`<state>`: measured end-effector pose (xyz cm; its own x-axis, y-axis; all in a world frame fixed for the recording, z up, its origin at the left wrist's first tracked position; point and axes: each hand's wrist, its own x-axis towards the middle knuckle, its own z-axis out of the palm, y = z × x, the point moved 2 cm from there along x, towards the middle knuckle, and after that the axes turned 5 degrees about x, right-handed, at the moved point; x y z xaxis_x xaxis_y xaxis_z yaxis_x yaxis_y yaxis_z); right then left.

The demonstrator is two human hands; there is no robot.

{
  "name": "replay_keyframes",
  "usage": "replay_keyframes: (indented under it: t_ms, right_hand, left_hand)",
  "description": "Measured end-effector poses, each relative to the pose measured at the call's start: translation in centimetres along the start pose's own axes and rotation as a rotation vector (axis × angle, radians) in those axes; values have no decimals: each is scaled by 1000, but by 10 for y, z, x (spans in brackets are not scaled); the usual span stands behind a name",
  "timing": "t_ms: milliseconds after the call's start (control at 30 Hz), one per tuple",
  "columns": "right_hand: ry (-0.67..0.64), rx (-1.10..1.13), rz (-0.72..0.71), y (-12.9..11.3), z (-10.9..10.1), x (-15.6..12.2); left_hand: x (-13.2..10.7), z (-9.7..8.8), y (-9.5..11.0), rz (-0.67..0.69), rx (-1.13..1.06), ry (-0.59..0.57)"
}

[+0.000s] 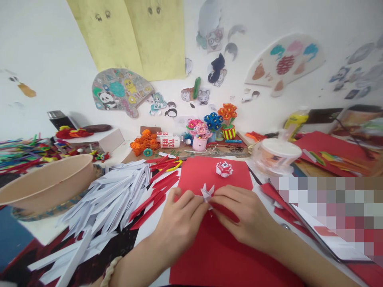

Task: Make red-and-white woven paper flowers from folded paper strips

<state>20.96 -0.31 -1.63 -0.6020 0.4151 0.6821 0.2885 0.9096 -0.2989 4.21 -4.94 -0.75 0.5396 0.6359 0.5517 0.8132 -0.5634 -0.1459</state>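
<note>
Both hands meet over a red paper sheet (197, 255). My left hand (182, 215) pinches the left side of a small white folded paper piece (207, 193) with pointed tips sticking up. From the other side, the fingers of my right hand (242, 211) close on the same piece. Under the right fingers shows a red folded paper part (226, 213); whether it joins the white piece is hidden. Just beyond the hands sits a red-and-white folded paper ornament (224, 169). Folded red paper strips (158, 191) lie to the left of the sheet.
A big heap of white paper strips (110, 191) spreads at left, beside a beige bowl (48, 181). A tablet (323, 235), partly pixelated, lies at right near a lidded plastic cup (277, 153). Pipe-cleaner flowers (200, 133) and yellow-handled scissors (176, 165) are farther back.
</note>
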Motion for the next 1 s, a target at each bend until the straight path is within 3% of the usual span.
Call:
replay_keyframes:
  t_ms: [167,367,533,700,1000]
  right_hand:
    - [-25,-23,-70,-2,1,1]
    - [-6,50,-32,-2,2,0]
    - [0,260,157,1,1,2]
    - [10,318,299,4,0,4]
    - [-32,211,89,8,1,2]
  left_hand:
    - [0,0,0,-90,-74,-16]
    - [0,4,3,-179,-88,-26]
    - [5,9,2,-345,-114,-154]
    - [6,3,2,-343,-175,-124]
    - [5,-1,-1,-283,-239,-93]
